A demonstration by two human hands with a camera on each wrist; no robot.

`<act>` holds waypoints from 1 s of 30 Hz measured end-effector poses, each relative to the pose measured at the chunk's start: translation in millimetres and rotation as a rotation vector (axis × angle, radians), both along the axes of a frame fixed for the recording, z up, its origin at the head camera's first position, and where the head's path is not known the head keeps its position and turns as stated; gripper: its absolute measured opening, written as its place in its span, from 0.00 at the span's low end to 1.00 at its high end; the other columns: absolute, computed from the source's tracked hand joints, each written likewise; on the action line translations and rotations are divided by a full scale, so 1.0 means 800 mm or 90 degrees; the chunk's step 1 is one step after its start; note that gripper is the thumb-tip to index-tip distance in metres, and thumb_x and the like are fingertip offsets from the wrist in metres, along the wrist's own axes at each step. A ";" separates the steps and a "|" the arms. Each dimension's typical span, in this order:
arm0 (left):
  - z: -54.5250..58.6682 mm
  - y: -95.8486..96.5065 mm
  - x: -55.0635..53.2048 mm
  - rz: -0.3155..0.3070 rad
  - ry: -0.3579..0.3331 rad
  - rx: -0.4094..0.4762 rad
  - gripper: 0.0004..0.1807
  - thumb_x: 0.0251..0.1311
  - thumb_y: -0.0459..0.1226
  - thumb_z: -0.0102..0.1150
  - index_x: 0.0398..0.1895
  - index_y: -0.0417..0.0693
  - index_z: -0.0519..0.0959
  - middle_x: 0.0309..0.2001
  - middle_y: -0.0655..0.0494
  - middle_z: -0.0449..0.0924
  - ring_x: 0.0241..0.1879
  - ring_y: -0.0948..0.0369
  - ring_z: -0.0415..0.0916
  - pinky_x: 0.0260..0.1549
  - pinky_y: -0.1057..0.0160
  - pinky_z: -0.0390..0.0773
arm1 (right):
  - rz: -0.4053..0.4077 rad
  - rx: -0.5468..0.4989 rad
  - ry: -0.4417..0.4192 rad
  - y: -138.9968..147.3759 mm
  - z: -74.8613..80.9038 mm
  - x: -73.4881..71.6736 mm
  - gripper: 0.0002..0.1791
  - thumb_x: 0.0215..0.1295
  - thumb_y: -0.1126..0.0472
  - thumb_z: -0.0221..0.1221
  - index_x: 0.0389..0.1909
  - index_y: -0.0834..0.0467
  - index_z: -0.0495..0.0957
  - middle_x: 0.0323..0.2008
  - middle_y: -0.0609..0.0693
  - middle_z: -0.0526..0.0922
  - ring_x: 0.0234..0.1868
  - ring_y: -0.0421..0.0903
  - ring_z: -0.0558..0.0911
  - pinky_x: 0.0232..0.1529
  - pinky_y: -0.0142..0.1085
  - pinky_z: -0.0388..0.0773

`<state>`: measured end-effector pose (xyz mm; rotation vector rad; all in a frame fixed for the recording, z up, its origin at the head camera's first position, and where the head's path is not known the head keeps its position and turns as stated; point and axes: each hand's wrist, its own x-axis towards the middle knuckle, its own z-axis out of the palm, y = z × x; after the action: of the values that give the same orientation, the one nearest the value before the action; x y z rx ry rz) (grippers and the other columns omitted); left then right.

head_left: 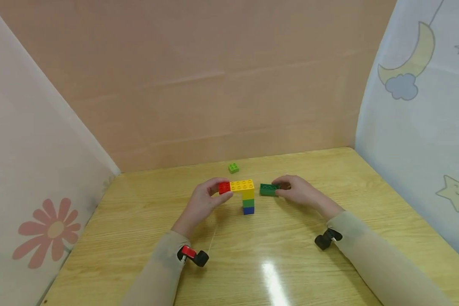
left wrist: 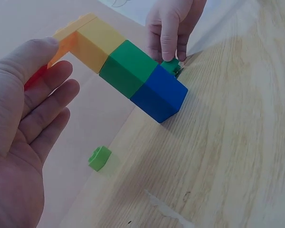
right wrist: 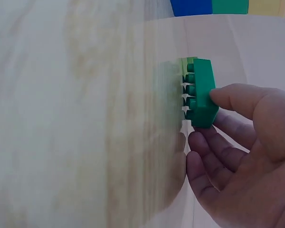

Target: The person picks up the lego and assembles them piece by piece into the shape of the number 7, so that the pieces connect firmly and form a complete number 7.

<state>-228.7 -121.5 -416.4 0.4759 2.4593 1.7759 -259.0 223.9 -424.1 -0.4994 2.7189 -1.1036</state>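
Note:
My left hand (head_left: 202,203) grips the red brick (head_left: 224,188) at the left end of a built piece, thumb on one side and fingers on the other. A long yellow brick (head_left: 242,185) reaches right from it, over a column of yellow, green (left wrist: 128,68) and blue (left wrist: 159,93) bricks. On the right, my right hand (head_left: 299,191) pinches a long dark green brick (right wrist: 205,93) between thumb and fingers. Its studs point at the table in the right wrist view. The green brick is apart from the column.
A small lime green brick (head_left: 233,168) lies farther back on the wooden table (head_left: 153,199). A plain backdrop (head_left: 229,85) stands behind the table, with printed cloth panels (head_left: 417,140) at both sides. Each wrist carries a small black camera (head_left: 323,240).

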 end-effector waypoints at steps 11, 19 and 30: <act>-0.002 0.006 0.002 0.002 -0.007 -0.008 0.20 0.71 0.41 0.77 0.64 0.60 0.86 0.55 0.61 0.88 0.64 0.52 0.81 0.61 0.53 0.84 | 0.001 0.005 -0.040 0.009 -0.003 0.011 0.27 0.89 0.48 0.55 0.74 0.63 0.78 0.69 0.64 0.81 0.67 0.62 0.81 0.66 0.60 0.78; -0.005 0.000 0.011 -0.026 -0.008 0.003 0.20 0.72 0.41 0.76 0.64 0.58 0.85 0.55 0.60 0.89 0.59 0.52 0.83 0.58 0.57 0.85 | -0.018 0.007 -0.025 0.007 -0.009 0.019 0.24 0.90 0.50 0.53 0.68 0.63 0.83 0.64 0.62 0.83 0.65 0.62 0.81 0.66 0.62 0.77; -0.005 -0.006 0.018 -0.015 -0.009 0.021 0.20 0.73 0.41 0.75 0.65 0.56 0.86 0.53 0.58 0.89 0.58 0.52 0.83 0.56 0.60 0.85 | -0.038 0.010 0.017 -0.003 -0.005 0.021 0.25 0.93 0.52 0.47 0.69 0.66 0.82 0.68 0.67 0.82 0.73 0.70 0.76 0.72 0.65 0.71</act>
<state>-214.2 -126.3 -420.6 0.4921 2.4091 1.8065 -242.4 221.4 -427.7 -0.4358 2.7808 -1.0959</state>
